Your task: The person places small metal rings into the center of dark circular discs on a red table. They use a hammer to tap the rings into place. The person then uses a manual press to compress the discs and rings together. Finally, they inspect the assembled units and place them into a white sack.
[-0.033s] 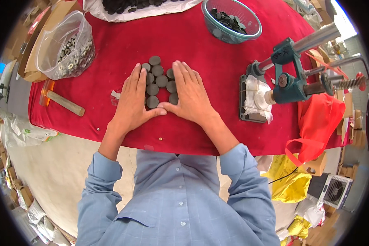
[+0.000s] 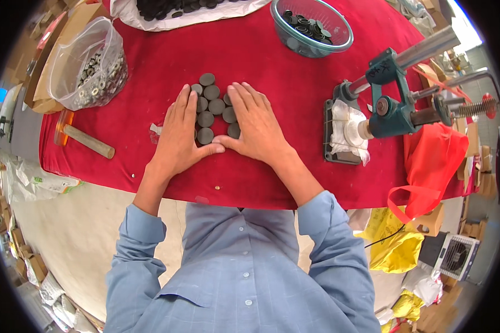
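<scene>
Several flat, dark grey round discs (image 2: 205,119) lie in a close group on the red cloth. My left hand (image 2: 178,130) rests along the left side of the group, fingers stretched out and pointing away from me. Along the right side lies my right hand (image 2: 256,125), its fingers also extended, partly covering the discs at that edge. Both thumbs point inward, and their tips meet at the near end of the group. Neither hand grips anything.
A hammer (image 2: 89,141) and a clear container of small metal rings (image 2: 89,64) are at left. Behind are a white sheet (image 2: 194,21) of black discs and a teal bowl (image 2: 344,41). A green hand press (image 2: 383,105) and red bag (image 2: 434,161) stand right.
My right hand's fingertips have shifted slightly left, closer to the discs. The left hand and the group of discs look nearly the same.
</scene>
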The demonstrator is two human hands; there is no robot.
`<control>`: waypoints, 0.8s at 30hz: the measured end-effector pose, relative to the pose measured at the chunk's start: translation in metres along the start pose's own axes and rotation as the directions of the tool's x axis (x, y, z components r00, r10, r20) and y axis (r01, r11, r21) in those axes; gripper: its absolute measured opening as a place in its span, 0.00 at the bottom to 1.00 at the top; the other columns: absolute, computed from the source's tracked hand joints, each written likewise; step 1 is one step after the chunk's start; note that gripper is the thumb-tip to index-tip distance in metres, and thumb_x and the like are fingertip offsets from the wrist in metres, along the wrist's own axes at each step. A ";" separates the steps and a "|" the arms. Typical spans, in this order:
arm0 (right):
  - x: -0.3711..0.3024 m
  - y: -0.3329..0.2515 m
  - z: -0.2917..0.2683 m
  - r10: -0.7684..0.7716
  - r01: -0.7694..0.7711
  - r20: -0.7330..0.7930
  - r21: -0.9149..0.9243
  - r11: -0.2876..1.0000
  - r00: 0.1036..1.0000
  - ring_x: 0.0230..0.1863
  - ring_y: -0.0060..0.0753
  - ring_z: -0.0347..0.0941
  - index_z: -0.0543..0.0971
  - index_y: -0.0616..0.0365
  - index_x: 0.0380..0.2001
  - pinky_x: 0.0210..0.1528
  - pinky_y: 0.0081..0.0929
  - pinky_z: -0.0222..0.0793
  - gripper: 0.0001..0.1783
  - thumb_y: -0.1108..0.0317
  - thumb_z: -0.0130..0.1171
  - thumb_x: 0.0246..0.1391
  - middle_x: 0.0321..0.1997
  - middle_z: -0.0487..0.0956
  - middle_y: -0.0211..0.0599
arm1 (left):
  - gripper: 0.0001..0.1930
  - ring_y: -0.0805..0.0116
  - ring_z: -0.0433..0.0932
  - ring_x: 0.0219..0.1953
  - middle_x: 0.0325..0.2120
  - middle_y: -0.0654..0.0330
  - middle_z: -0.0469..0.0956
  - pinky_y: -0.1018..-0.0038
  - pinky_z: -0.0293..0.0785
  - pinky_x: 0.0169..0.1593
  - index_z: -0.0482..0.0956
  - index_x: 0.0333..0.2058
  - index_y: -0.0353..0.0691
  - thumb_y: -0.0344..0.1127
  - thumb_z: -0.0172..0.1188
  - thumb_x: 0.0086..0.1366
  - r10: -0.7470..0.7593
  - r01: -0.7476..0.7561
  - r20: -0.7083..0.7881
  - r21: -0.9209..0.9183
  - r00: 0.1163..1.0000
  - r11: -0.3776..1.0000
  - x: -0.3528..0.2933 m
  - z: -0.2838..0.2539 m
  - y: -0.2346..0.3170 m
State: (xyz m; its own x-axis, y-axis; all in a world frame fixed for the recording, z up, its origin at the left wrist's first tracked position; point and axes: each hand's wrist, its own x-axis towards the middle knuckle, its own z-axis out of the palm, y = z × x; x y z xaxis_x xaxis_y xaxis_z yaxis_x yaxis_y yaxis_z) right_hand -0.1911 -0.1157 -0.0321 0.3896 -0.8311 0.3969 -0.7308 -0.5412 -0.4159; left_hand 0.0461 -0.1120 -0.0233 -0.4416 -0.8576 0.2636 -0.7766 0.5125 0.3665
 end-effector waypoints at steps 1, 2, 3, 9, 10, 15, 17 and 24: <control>0.008 0.006 0.002 -0.036 0.036 0.009 0.000 0.999 0.999 0.79 0.64 0.59 0.62 0.70 0.73 0.79 0.58 0.57 0.64 0.41 0.80 0.43 0.76 0.65 0.61 | 0.70 0.35 0.55 0.78 0.80 0.39 0.46 0.47 0.55 0.78 0.48 0.78 0.29 0.70 0.76 0.52 -0.004 0.004 0.012 -0.007 1.000 1.000 0.003 -0.001 -0.001; 0.011 0.007 0.003 -0.046 0.047 -0.031 0.044 0.998 0.998 0.77 0.64 0.62 0.67 0.68 0.70 0.78 0.58 0.59 0.60 0.43 0.81 0.42 0.74 0.68 0.58 | 0.70 0.35 0.55 0.78 0.80 0.39 0.46 0.47 0.55 0.78 0.48 0.78 0.30 0.70 0.76 0.52 -0.014 0.015 0.025 -0.015 1.000 1.000 0.005 -0.002 -0.002; 0.011 0.008 0.002 -0.042 0.044 -0.030 0.069 0.997 0.999 0.77 0.64 0.61 0.67 0.68 0.71 0.78 0.58 0.59 0.59 0.44 0.80 0.43 0.74 0.68 0.58 | 0.70 0.35 0.55 0.78 0.80 0.39 0.47 0.47 0.55 0.78 0.48 0.78 0.30 0.70 0.76 0.52 -0.024 0.025 0.037 -0.022 0.999 0.999 0.006 -0.003 -0.002; 0.000 0.013 -0.025 0.108 -0.046 -0.157 0.351 0.935 0.982 0.75 0.63 0.66 0.69 0.69 0.69 0.77 0.51 0.63 0.47 0.56 0.75 0.53 0.72 0.71 0.60 | 0.59 0.38 0.53 0.79 0.79 0.42 0.52 0.49 0.54 0.79 0.56 0.78 0.38 0.61 0.76 0.57 -0.045 0.048 0.022 -0.143 0.999 0.989 0.008 -0.026 0.005; -0.006 0.020 -0.033 0.182 -0.113 -0.176 0.344 0.932 0.967 0.73 0.62 0.68 0.70 0.69 0.68 0.75 0.49 0.65 0.43 0.59 0.74 0.55 0.70 0.73 0.60 | 0.55 0.39 0.53 0.80 0.79 0.44 0.53 0.48 0.53 0.79 0.58 0.78 0.38 0.59 0.74 0.60 -0.014 0.016 0.022 -0.107 1.000 0.994 0.011 -0.029 0.007; -0.041 0.032 -0.054 0.381 -0.273 -0.238 0.387 0.881 0.893 0.62 0.57 0.78 0.78 0.66 0.59 0.64 0.46 0.75 0.26 0.74 0.68 0.56 0.60 0.81 0.54 | 0.42 0.49 0.54 0.81 0.78 0.52 0.60 0.45 0.48 0.79 0.63 0.76 0.39 0.48 0.67 0.69 0.078 -0.083 0.095 0.051 0.992 0.995 0.027 -0.023 0.042; -0.050 0.035 -0.050 0.344 -0.263 -0.244 0.309 0.914 0.907 0.61 0.56 0.78 0.78 0.66 0.58 0.63 0.45 0.75 0.25 0.76 0.67 0.56 0.59 0.81 0.54 | 0.40 0.52 0.55 0.81 0.77 0.54 0.61 0.43 0.47 0.79 0.65 0.75 0.39 0.52 0.65 0.71 0.081 -0.092 0.100 0.106 0.992 0.990 0.031 -0.007 0.050; -0.048 0.036 -0.046 0.370 -0.276 -0.231 0.354 0.893 0.900 0.58 0.56 0.79 0.79 0.66 0.55 0.61 0.45 0.76 0.23 0.78 0.66 0.55 0.56 0.82 0.53 | 0.36 0.55 0.55 0.81 0.76 0.59 0.66 0.38 0.47 0.77 0.69 0.73 0.39 0.55 0.60 0.74 0.057 -0.074 0.069 0.277 0.996 0.958 0.028 0.013 0.056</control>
State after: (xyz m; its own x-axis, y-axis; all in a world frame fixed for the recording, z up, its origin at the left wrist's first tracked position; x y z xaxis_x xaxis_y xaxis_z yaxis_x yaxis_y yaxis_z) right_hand -0.2621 -0.0892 -0.0285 -0.0492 -0.9186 0.3922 -0.5618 -0.2992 -0.7712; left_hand -0.0155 -0.1080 -0.0065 -0.5153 -0.8277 0.2223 -0.8356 0.5428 0.0840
